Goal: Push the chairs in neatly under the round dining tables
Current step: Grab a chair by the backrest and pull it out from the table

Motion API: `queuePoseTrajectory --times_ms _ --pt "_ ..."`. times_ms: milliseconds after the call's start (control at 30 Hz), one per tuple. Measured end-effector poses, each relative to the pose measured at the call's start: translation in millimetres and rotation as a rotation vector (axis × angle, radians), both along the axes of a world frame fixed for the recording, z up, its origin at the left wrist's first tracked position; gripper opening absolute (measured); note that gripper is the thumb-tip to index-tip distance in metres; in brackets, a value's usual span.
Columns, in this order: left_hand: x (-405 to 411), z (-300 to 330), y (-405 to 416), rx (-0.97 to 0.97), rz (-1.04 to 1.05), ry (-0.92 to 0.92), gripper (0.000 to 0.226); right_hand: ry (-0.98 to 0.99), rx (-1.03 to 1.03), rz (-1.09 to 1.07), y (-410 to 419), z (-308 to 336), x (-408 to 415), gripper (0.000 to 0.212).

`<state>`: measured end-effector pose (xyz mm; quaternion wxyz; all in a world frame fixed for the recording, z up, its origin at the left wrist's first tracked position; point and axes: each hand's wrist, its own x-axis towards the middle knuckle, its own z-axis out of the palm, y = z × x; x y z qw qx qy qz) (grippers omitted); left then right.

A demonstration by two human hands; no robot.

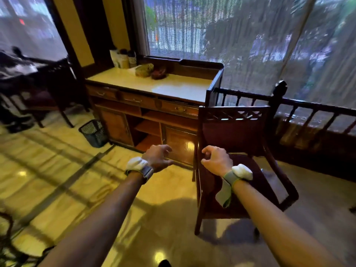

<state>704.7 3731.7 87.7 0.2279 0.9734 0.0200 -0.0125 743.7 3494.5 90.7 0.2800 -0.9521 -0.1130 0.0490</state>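
Head view, left hand [157,158]: fingers loosely curled over the floor, holding nothing, just left of the chair.
Right hand [216,158]: fingers loosely hooked above the seat's near left corner, empty; whether it touches the wood I cannot tell.
Chair [237,166]: dark wood, red seat, standing free on the floor beside the sideboard, its back toward the railing; no round table shows near it.
Risk, grip: with neither hand on the frame, a one-sided shove could likely twist the chair.
Risk, travel: pushed forward it may knock the sideboard [150,105] or the railing [308,105].
Risk, floor [57,170]: polished and glossy, so the legs could skid or scrape.
Room, left to right: dark furniture at far left, mesh bin [94,132], bench top [173,83] with cups and baskets, curtained windows.
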Motion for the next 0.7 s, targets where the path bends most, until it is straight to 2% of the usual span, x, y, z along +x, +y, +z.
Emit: queuePoseTrajectory --times_ms 333,500,700 --pt "189.2 13.8 104.0 0.091 -0.069 0.019 0.057 0.1 0.094 -0.173 89.4 -13.3 161.4 0.031" --pt "260.9 18.1 110.5 0.116 -0.125 -0.023 0.059 0.108 0.114 -0.249 103.6 -20.0 215.3 0.032" --pt "406.8 13.4 95.3 0.174 -0.272 -0.014 0.06 0.136 0.16 -0.398 112.8 -41.4 329.8 0.039"
